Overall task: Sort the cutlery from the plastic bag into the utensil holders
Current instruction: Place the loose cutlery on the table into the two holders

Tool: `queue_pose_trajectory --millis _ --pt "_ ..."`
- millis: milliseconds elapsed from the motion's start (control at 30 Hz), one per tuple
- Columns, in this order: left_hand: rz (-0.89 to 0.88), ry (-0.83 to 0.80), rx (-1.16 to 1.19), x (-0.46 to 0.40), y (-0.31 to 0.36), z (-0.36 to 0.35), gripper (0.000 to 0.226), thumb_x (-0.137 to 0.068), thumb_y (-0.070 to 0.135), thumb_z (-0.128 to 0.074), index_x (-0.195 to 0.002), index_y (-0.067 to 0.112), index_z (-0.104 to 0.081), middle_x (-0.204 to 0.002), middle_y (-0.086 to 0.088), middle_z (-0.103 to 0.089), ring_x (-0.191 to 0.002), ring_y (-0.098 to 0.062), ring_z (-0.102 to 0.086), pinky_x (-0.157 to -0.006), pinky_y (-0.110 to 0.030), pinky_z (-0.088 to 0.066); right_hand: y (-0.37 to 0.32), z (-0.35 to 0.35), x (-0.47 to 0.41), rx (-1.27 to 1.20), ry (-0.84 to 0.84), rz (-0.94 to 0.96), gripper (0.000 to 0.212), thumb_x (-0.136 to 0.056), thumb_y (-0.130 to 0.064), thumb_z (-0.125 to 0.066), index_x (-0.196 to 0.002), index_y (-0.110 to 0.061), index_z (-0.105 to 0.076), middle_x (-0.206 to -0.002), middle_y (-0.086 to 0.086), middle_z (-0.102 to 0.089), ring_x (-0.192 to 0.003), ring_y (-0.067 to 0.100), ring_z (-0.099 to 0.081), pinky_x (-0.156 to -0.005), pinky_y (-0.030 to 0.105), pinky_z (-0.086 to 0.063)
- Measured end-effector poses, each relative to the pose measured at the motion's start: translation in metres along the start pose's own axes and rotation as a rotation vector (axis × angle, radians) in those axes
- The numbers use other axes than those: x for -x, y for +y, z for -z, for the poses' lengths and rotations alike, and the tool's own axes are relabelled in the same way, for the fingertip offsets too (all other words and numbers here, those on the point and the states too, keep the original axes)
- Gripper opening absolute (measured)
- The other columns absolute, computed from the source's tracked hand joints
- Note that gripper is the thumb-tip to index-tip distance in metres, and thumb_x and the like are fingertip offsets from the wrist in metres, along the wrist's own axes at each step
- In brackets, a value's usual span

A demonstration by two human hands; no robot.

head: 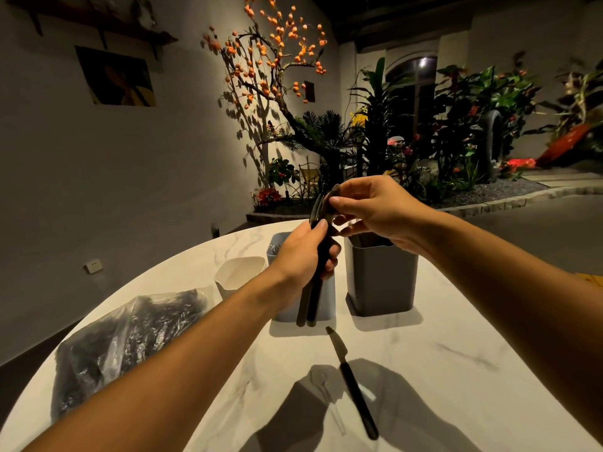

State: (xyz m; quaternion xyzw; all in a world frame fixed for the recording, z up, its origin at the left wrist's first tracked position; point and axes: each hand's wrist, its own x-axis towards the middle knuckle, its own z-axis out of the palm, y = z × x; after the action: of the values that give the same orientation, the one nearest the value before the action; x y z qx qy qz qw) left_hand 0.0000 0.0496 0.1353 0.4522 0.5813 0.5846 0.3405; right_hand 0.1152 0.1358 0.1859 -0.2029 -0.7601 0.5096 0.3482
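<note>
Gripping a bunch of black plastic cutlery [316,275] in the left hand [298,256], handles down, heads fanned up so the right hand [375,210] can pinch one piece off the top. Probably picking which holder: white [238,275], light grey [328,298] or dark grey [381,282]. Bag [124,340] still loaded, left side; black knife [354,386] and clear spoon [326,396] lying loose on the table [473,370].

A round white marble-patterned table [456,370] carries everything. A dark grey holder [381,282] stands on it toward the far edge. Just left of that holder stands a light grey holder [326,301], and further left a white holder [239,275]. Left and nearer lies a clear plastic bag [130,340] of dark cutlery. Nearer than the dark grey holder lie a black knife [354,383] and, just beside it, a clear spoon [326,393].
</note>
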Motion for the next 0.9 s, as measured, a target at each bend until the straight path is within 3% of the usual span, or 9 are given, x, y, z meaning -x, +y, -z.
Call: queue_pose_trajectory --millis 167,300,467,567,733,800,900 --pt "-0.088 0.004 0.014 -0.022 0.018 -0.019 0.037 -0.111 0.031 -0.026 -0.107 0.008 -0.054 -0.08 -0.009 -0.058 -0.069 -0.016 -0.056 -0.064 -0.029 -0.049 -0.009 0.023 -0.013 0.014 0.109 0.047 0.017 -0.093 -0.003 -0.059 -0.109 -0.004 -0.065 -0.093 0.009 -0.071 -0.08 0.015 -0.072 -0.064 0.021 -0.058" --pt "-0.146 0.051 0.016 -0.042 0.032 -0.034 0.032 -0.11 0.027 -0.03 -0.105 0.016 -0.06 -0.093 -0.006 -0.066 -0.089 -0.017 -0.062 -0.084 -0.035 -0.052 -0.014 0.039 -0.023 0.101 0.217 0.12 0.015 -0.096 -0.004 -0.057 -0.105 -0.013 -0.064 -0.094 0.004 -0.069 -0.087 0.014 -0.069 -0.068 0.021 -0.059" --pt "-0.165 0.163 -0.037 -0.07 0.037 -0.044 0.036 -0.11 0.024 -0.032 -0.097 0.016 -0.064 -0.099 -0.004 -0.068 -0.099 -0.018 -0.062 -0.085 -0.031 -0.05 -0.011 0.06 -0.03 0.15 0.404 0.178 0.015 -0.099 -0.008 -0.053 -0.107 -0.018 -0.061 -0.095 0.001 -0.066 -0.086 0.007 -0.066 -0.062 0.015 -0.053" --pt "-0.142 0.156 -0.003 -0.082 0.031 -0.043 0.035 -0.11 0.023 -0.034 -0.104 0.015 -0.067 -0.104 -0.005 -0.067 -0.098 -0.017 -0.06 -0.087 -0.031 -0.049 -0.002 0.071 -0.032 0.19 0.479 0.198 0.016 -0.099 -0.01 -0.053 -0.111 -0.017 -0.06 -0.094 -0.001 -0.066 -0.081 0.004 -0.066 -0.059 0.013 -0.051" --pt "-0.086 0.075 0.075 -0.085 0.017 -0.04 0.029 -0.108 0.014 -0.039 -0.117 0.012 -0.066 -0.082 -0.001 -0.063 -0.078 -0.013 -0.062 -0.073 -0.027 -0.052 0.026 0.075 -0.038 0.29 0.414 0.109 0.015 -0.097 -0.01 -0.056 -0.107 -0.019 -0.062 -0.096 -0.001 -0.066 -0.085 0.008 -0.065 -0.066 0.02 -0.054" --pt "-0.074 0.059 0.084 -0.086 0.013 -0.038 0.025 -0.107 0.009 -0.041 -0.116 0.013 -0.064 -0.081 -0.002 -0.063 -0.076 -0.015 -0.062 -0.074 -0.029 -0.053 0.042 0.072 -0.041 0.379 0.331 0.045 0.012 -0.095 -0.012 -0.06 -0.103 -0.021 -0.065 -0.098 0.001 -0.068 -0.091 0.013 -0.066 -0.079 0.029 -0.057" --pt "-0.051 0.045 0.097 -0.085 0.008 -0.037 0.022 -0.106 0.004 -0.04 -0.115 0.011 -0.059 -0.084 -0.007 -0.063 -0.071 -0.016 -0.063 -0.076 -0.032 -0.055 0.06 0.066 -0.042 0.507 0.276 -0.004 0.014 -0.093 -0.016 -0.065 -0.106 -0.02 -0.068 -0.1 0.0 -0.068 -0.093 0.015 -0.065 -0.085 0.033 -0.057"
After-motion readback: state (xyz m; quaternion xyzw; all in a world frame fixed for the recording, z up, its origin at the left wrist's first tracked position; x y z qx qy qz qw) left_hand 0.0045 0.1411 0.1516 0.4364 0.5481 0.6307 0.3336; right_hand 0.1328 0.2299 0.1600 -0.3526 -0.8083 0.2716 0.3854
